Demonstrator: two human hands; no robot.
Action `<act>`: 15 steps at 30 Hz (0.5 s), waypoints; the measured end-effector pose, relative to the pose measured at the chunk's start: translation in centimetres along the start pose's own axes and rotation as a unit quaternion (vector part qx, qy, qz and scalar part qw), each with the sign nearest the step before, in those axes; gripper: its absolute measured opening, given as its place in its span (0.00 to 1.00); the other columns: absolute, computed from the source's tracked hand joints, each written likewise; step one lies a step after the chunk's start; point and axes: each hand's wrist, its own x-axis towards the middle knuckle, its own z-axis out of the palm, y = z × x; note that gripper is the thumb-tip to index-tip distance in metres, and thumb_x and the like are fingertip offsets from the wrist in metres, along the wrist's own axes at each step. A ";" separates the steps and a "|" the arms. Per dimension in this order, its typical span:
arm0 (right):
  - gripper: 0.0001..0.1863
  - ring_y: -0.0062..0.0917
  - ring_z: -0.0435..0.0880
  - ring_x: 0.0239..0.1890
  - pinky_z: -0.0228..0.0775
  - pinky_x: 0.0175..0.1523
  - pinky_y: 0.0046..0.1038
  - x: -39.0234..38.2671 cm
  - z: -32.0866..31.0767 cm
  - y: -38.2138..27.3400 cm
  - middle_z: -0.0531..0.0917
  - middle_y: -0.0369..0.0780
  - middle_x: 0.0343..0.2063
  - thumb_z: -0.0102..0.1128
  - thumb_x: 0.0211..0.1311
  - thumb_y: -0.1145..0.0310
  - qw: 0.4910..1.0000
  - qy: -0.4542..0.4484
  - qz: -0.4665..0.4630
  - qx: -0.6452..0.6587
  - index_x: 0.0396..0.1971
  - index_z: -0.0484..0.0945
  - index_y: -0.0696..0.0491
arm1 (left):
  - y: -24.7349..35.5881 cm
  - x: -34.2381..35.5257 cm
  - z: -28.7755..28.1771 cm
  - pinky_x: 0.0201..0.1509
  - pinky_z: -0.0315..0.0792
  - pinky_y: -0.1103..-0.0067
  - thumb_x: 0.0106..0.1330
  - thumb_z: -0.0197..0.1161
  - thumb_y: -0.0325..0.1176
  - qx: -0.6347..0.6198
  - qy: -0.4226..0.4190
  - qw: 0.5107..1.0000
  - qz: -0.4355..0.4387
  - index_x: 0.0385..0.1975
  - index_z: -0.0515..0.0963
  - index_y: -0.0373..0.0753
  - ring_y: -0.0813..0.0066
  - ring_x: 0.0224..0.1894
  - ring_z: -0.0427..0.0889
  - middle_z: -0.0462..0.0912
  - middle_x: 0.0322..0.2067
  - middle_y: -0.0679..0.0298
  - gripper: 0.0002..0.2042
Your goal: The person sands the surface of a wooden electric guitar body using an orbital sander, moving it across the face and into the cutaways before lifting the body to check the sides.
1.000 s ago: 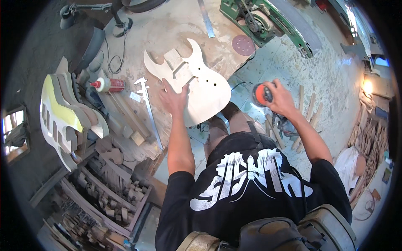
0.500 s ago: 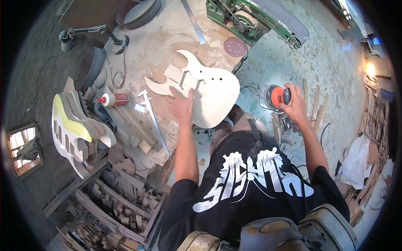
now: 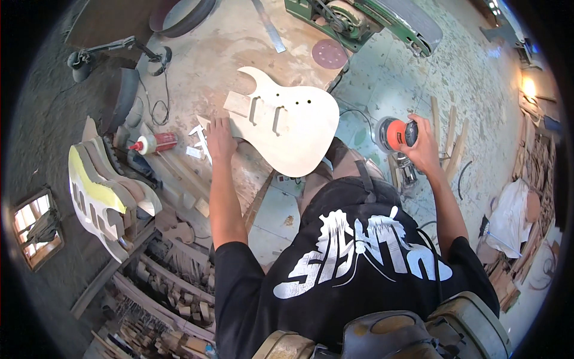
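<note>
Sanding prep is where I judge this stands. Guitar body (image 3: 291,128), bare pale wood, lies flat on the worktop (image 3: 197,66), its lower edge overhanging toward me. My left hand (image 3: 220,139) rests flat, fingers spread, at the body's near horn, steadying it without clasping. My right hand (image 3: 421,143) has its grip closed around the orange sander (image 3: 394,133), held off to the side, well apart from the wood. Next calls for bringing the sander's pad flat onto the body while my left hand pins it.
</note>
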 end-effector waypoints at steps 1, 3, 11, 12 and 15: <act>0.41 0.50 0.84 0.51 0.78 0.52 0.47 0.1 0.0 -0.2 0.76 0.44 0.52 0.74 0.45 0.70 1.000 0.003 0.000 0.005 0.64 0.70 0.42 | 0.0 -0.4 -0.1 0.68 0.70 0.61 0.50 0.81 0.39 0.004 -0.005 1.000 0.005 0.54 0.76 0.37 0.54 0.59 0.77 0.82 0.51 0.55 0.31; 0.41 0.49 0.84 0.50 0.77 0.52 0.47 0.6 0.1 -0.4 0.76 0.44 0.52 0.74 0.45 0.71 1.000 0.003 -0.007 0.007 0.64 0.70 0.42 | 0.4 -1.4 -0.7 0.64 0.72 0.61 0.46 0.84 0.41 -0.023 0.003 1.000 -0.005 0.57 0.75 0.36 0.53 0.56 0.79 0.82 0.51 0.53 0.38; 0.41 0.48 0.84 0.49 0.77 0.51 0.46 2.4 0.3 -2.2 0.76 0.43 0.51 0.73 0.45 0.72 0.999 -0.010 -0.037 0.004 0.64 0.70 0.43 | 2.5 -3.1 -2.6 0.58 0.74 0.64 0.43 0.84 0.58 -0.040 0.026 0.995 -0.085 0.51 0.76 0.33 0.54 0.49 0.82 0.84 0.45 0.54 0.42; 0.41 0.48 0.84 0.49 0.77 0.51 0.46 2.5 0.2 -2.6 0.76 0.43 0.51 0.73 0.45 0.72 0.999 -0.012 -0.037 0.012 0.64 0.70 0.43 | 2.6 -2.9 -2.9 0.58 0.74 0.64 0.44 0.83 0.61 -0.039 0.016 0.995 -0.092 0.50 0.77 0.33 0.54 0.48 0.82 0.84 0.44 0.53 0.42; 0.40 0.48 0.84 0.48 0.77 0.52 0.46 2.8 0.1 -3.2 0.76 0.44 0.51 0.73 0.45 0.72 0.999 -0.008 -0.043 0.013 0.64 0.70 0.43 | 3.2 -2.5 -3.7 0.57 0.75 0.63 0.46 0.81 0.64 -0.045 0.007 0.994 -0.101 0.48 0.78 0.32 0.54 0.47 0.82 0.84 0.44 0.53 0.41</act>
